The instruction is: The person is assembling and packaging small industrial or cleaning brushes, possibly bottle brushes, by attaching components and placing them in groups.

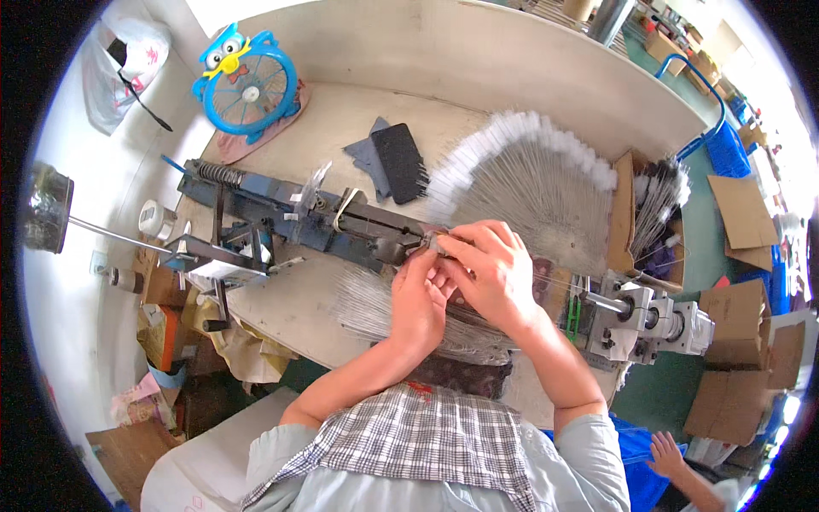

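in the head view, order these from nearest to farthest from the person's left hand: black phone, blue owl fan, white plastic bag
1. black phone, just up on the bench, above the left hand.
2. blue owl fan, farther up and left, by the bench's back corner.
3. white plastic bag, farthest, at the upper left on the wall.

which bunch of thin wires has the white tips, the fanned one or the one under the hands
The fanned bunch behind the hands, spread out with a white-tipped outer edge. The bunch in front, under the left hand, shows plain grey strands only.
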Available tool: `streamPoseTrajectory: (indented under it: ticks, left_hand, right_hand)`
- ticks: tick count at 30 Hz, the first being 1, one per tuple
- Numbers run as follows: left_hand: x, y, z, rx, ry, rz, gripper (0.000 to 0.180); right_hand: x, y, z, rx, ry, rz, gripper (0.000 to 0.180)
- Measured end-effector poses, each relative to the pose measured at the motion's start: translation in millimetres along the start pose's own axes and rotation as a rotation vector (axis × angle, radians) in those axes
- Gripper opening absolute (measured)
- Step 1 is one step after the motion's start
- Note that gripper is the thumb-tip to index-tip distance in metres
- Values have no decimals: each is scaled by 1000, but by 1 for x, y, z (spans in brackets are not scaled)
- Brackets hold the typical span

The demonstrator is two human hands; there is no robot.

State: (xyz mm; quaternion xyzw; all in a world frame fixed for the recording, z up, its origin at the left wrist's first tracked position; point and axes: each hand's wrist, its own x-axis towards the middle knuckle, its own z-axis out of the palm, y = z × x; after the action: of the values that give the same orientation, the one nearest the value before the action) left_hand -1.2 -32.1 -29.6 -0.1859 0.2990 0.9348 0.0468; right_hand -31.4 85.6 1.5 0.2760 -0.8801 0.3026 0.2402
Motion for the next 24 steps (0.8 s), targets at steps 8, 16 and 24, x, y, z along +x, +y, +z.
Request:
streamPoseTrajectory:
  ticks: [8,16,24]
  left_hand:
    - [0,0,-5,-15,-54,-25,20]
    - [2,-7,-9,13,-113,66,11]
    - [-3,-3,2,34,-56,59,13]
  right_hand:
    - [2,-6,3,5,33,13,28]
    - [-7,-2,-6,-67,22,25,28]
    - [-10,0,-10,-50,56,16,26]
